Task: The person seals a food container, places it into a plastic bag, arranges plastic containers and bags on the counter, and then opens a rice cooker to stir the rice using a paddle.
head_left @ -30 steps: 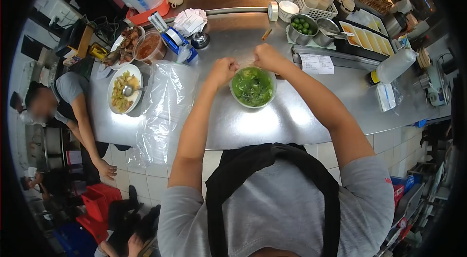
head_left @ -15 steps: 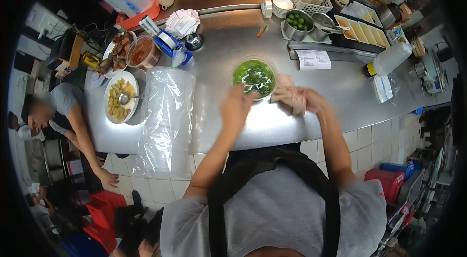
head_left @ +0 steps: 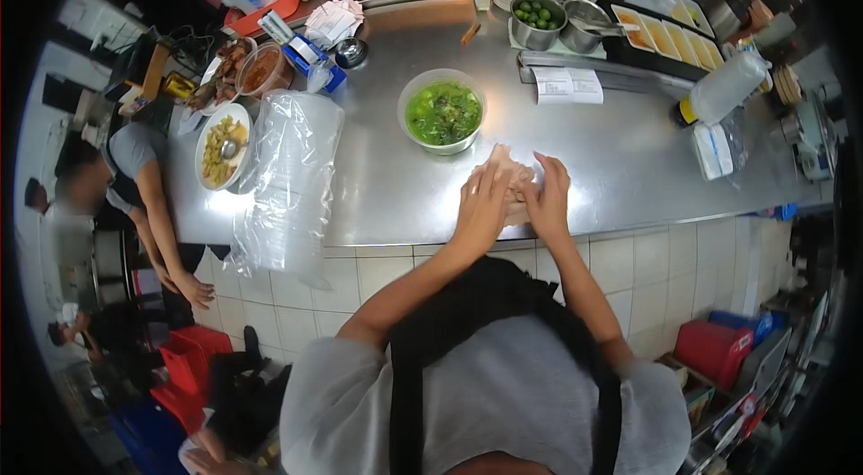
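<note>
A soft, crumpled beige-pink thing (head_left: 500,158), which could be a cloth or a thin bag, lies on the steel counter close to the front edge. My left hand (head_left: 483,210) presses down over it, fingers together. From the other side my right hand (head_left: 550,201) holds it at the thumb, its other fingers raised and partly curled. Just beyond my hands stands a round clear plastic tub (head_left: 442,150) of green leafy soup, upright and touched by neither hand.
Left of me are a plastic-wrapped stack of clear containers (head_left: 292,169) and a white dish of food (head_left: 241,178). A paper receipt (head_left: 568,86), a pot of green limes (head_left: 538,21) and a squeeze bottle (head_left: 724,88) are at the right. A co-worker's hand (head_left: 193,291) hangs at far left.
My left hand has left the tub and come down onto the crumpled beige-pink thing. That thing now lies nearer the counter's front edge, between both hands. The white streaks on the soup no longer show.
</note>
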Demonstrator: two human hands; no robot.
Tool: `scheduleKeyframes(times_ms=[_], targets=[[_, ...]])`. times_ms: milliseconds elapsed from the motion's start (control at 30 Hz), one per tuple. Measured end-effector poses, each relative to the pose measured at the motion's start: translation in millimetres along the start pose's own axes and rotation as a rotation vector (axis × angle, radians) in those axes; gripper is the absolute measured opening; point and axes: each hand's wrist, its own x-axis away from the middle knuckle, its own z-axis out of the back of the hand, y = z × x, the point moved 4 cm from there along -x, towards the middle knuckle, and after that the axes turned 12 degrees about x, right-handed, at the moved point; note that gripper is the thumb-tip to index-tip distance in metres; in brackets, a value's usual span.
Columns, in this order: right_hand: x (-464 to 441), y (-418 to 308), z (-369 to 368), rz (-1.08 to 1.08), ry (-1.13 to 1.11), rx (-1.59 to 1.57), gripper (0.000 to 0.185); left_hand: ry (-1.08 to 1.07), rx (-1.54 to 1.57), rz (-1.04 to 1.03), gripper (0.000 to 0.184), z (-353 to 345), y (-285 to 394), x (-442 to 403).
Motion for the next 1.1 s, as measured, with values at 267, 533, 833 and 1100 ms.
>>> scheduleKeyframes(times_ms=[267,533,833,1100], targets=[[150,107,-30,-0.008,-1.089,-0.162,0.026,0.258,-0.054,0.19,0.016,38,-32,117],[110,233,-165,-0.139,-0.396,0.233,0.031,0.565,-0.048,0.277,0.014,63,-70,99],[121,238,-98,-0.137,-0.318,0.245,0.032,-0.308,-0.324,0.12,0.018,-119,-93,162],[59,259,-109,-0.136,-0.276,0.242,0.033,-0.557,-0.315,0.481,0.019,-206,-206,115]])
